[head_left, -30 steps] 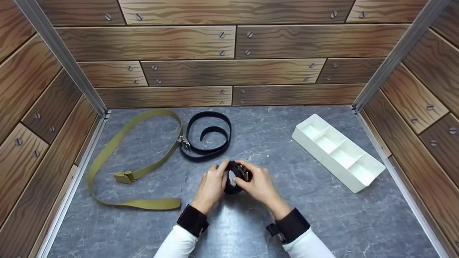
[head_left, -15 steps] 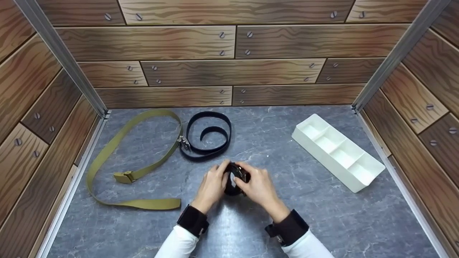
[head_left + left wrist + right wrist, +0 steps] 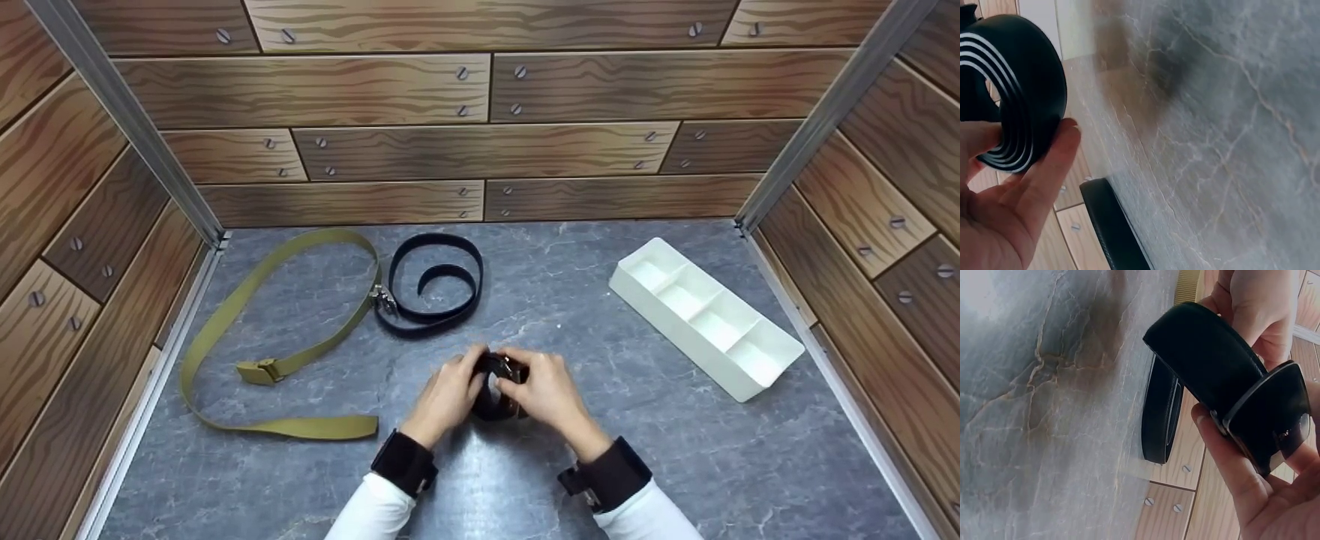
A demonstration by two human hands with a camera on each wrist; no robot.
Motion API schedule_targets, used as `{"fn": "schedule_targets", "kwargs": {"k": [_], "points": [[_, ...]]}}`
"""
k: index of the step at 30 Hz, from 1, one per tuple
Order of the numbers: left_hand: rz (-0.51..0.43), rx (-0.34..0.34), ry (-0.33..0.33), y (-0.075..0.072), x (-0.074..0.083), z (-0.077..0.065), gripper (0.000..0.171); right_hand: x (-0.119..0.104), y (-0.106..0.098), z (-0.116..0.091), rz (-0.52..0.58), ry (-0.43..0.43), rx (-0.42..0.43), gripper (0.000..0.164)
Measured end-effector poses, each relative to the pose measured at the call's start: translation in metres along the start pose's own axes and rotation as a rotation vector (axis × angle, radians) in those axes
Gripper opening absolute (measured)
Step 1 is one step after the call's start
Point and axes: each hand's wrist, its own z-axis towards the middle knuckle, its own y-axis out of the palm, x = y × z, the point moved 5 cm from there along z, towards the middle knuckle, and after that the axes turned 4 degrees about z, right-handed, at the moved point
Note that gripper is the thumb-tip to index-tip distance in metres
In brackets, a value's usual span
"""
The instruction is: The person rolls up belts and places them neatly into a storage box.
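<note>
A black belt wound into a tight coil (image 3: 489,409) is held between both hands, near the front middle in the head view. My left hand (image 3: 446,394) grips its left side, thumb inside the ring and fingers outside, as the left wrist view shows with the layered coil (image 3: 1044,84). On the other side my right hand (image 3: 551,390) pinches the coil beside the buckle. That shiny dark plate buckle (image 3: 1269,419) shows in the right wrist view, the fingers right behind it. The coil overlaps the grey tabletop in the head view.
Behind the hands lies a second black belt (image 3: 480,289), loosely curled, its metal buckle (image 3: 382,298) against a long olive webbing belt (image 3: 217,322) spread at the left. A white tray (image 3: 675,330) with several compartments stands at the right. Wood-patterned walls (image 3: 390,150) enclose the back and sides.
Both hands have brought the coiled belt slightly nearer the body and turned it a little. The other belts and the white tray have stayed in place.
</note>
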Motion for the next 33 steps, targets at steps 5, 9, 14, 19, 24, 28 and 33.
{"fn": "schedule_targets", "kwargs": {"k": [5, 9, 14, 19, 24, 28, 33], "points": [[0.026, -0.097, -0.019, 0.003, -0.002, -0.003, 0.039, 0.006, -0.001, -0.001, -0.015, 0.021, -0.03, 0.044], [0.064, -0.193, -0.047, 0.007, -0.006, -0.007, 0.043, 0.016, -0.005, -0.004, -0.016, 0.083, -0.054, 0.043], [0.191, -0.218, -0.063, 0.003, -0.013, -0.015, 0.042, 0.036, -0.025, -0.004, -0.022, 0.176, -0.016, 0.042], [0.301, -0.23, -0.102, -0.003, -0.022, -0.023, 0.042, 0.06, -0.066, -0.001, -0.071, 0.216, 0.073, 0.041], [0.333, -0.245, -0.099, -0.005, -0.027, -0.029, 0.043, 0.082, -0.122, -0.004, -0.145, 0.264, 0.178, 0.044], [0.323, -0.246, -0.086, -0.006, -0.028, -0.032, 0.043, 0.097, -0.168, -0.01, -0.182, 0.331, 0.273, 0.047], [0.309, -0.253, -0.091, -0.006, -0.029, -0.033, 0.043, 0.116, -0.223, -0.02, -0.256, 0.464, 0.417, 0.046]]}}
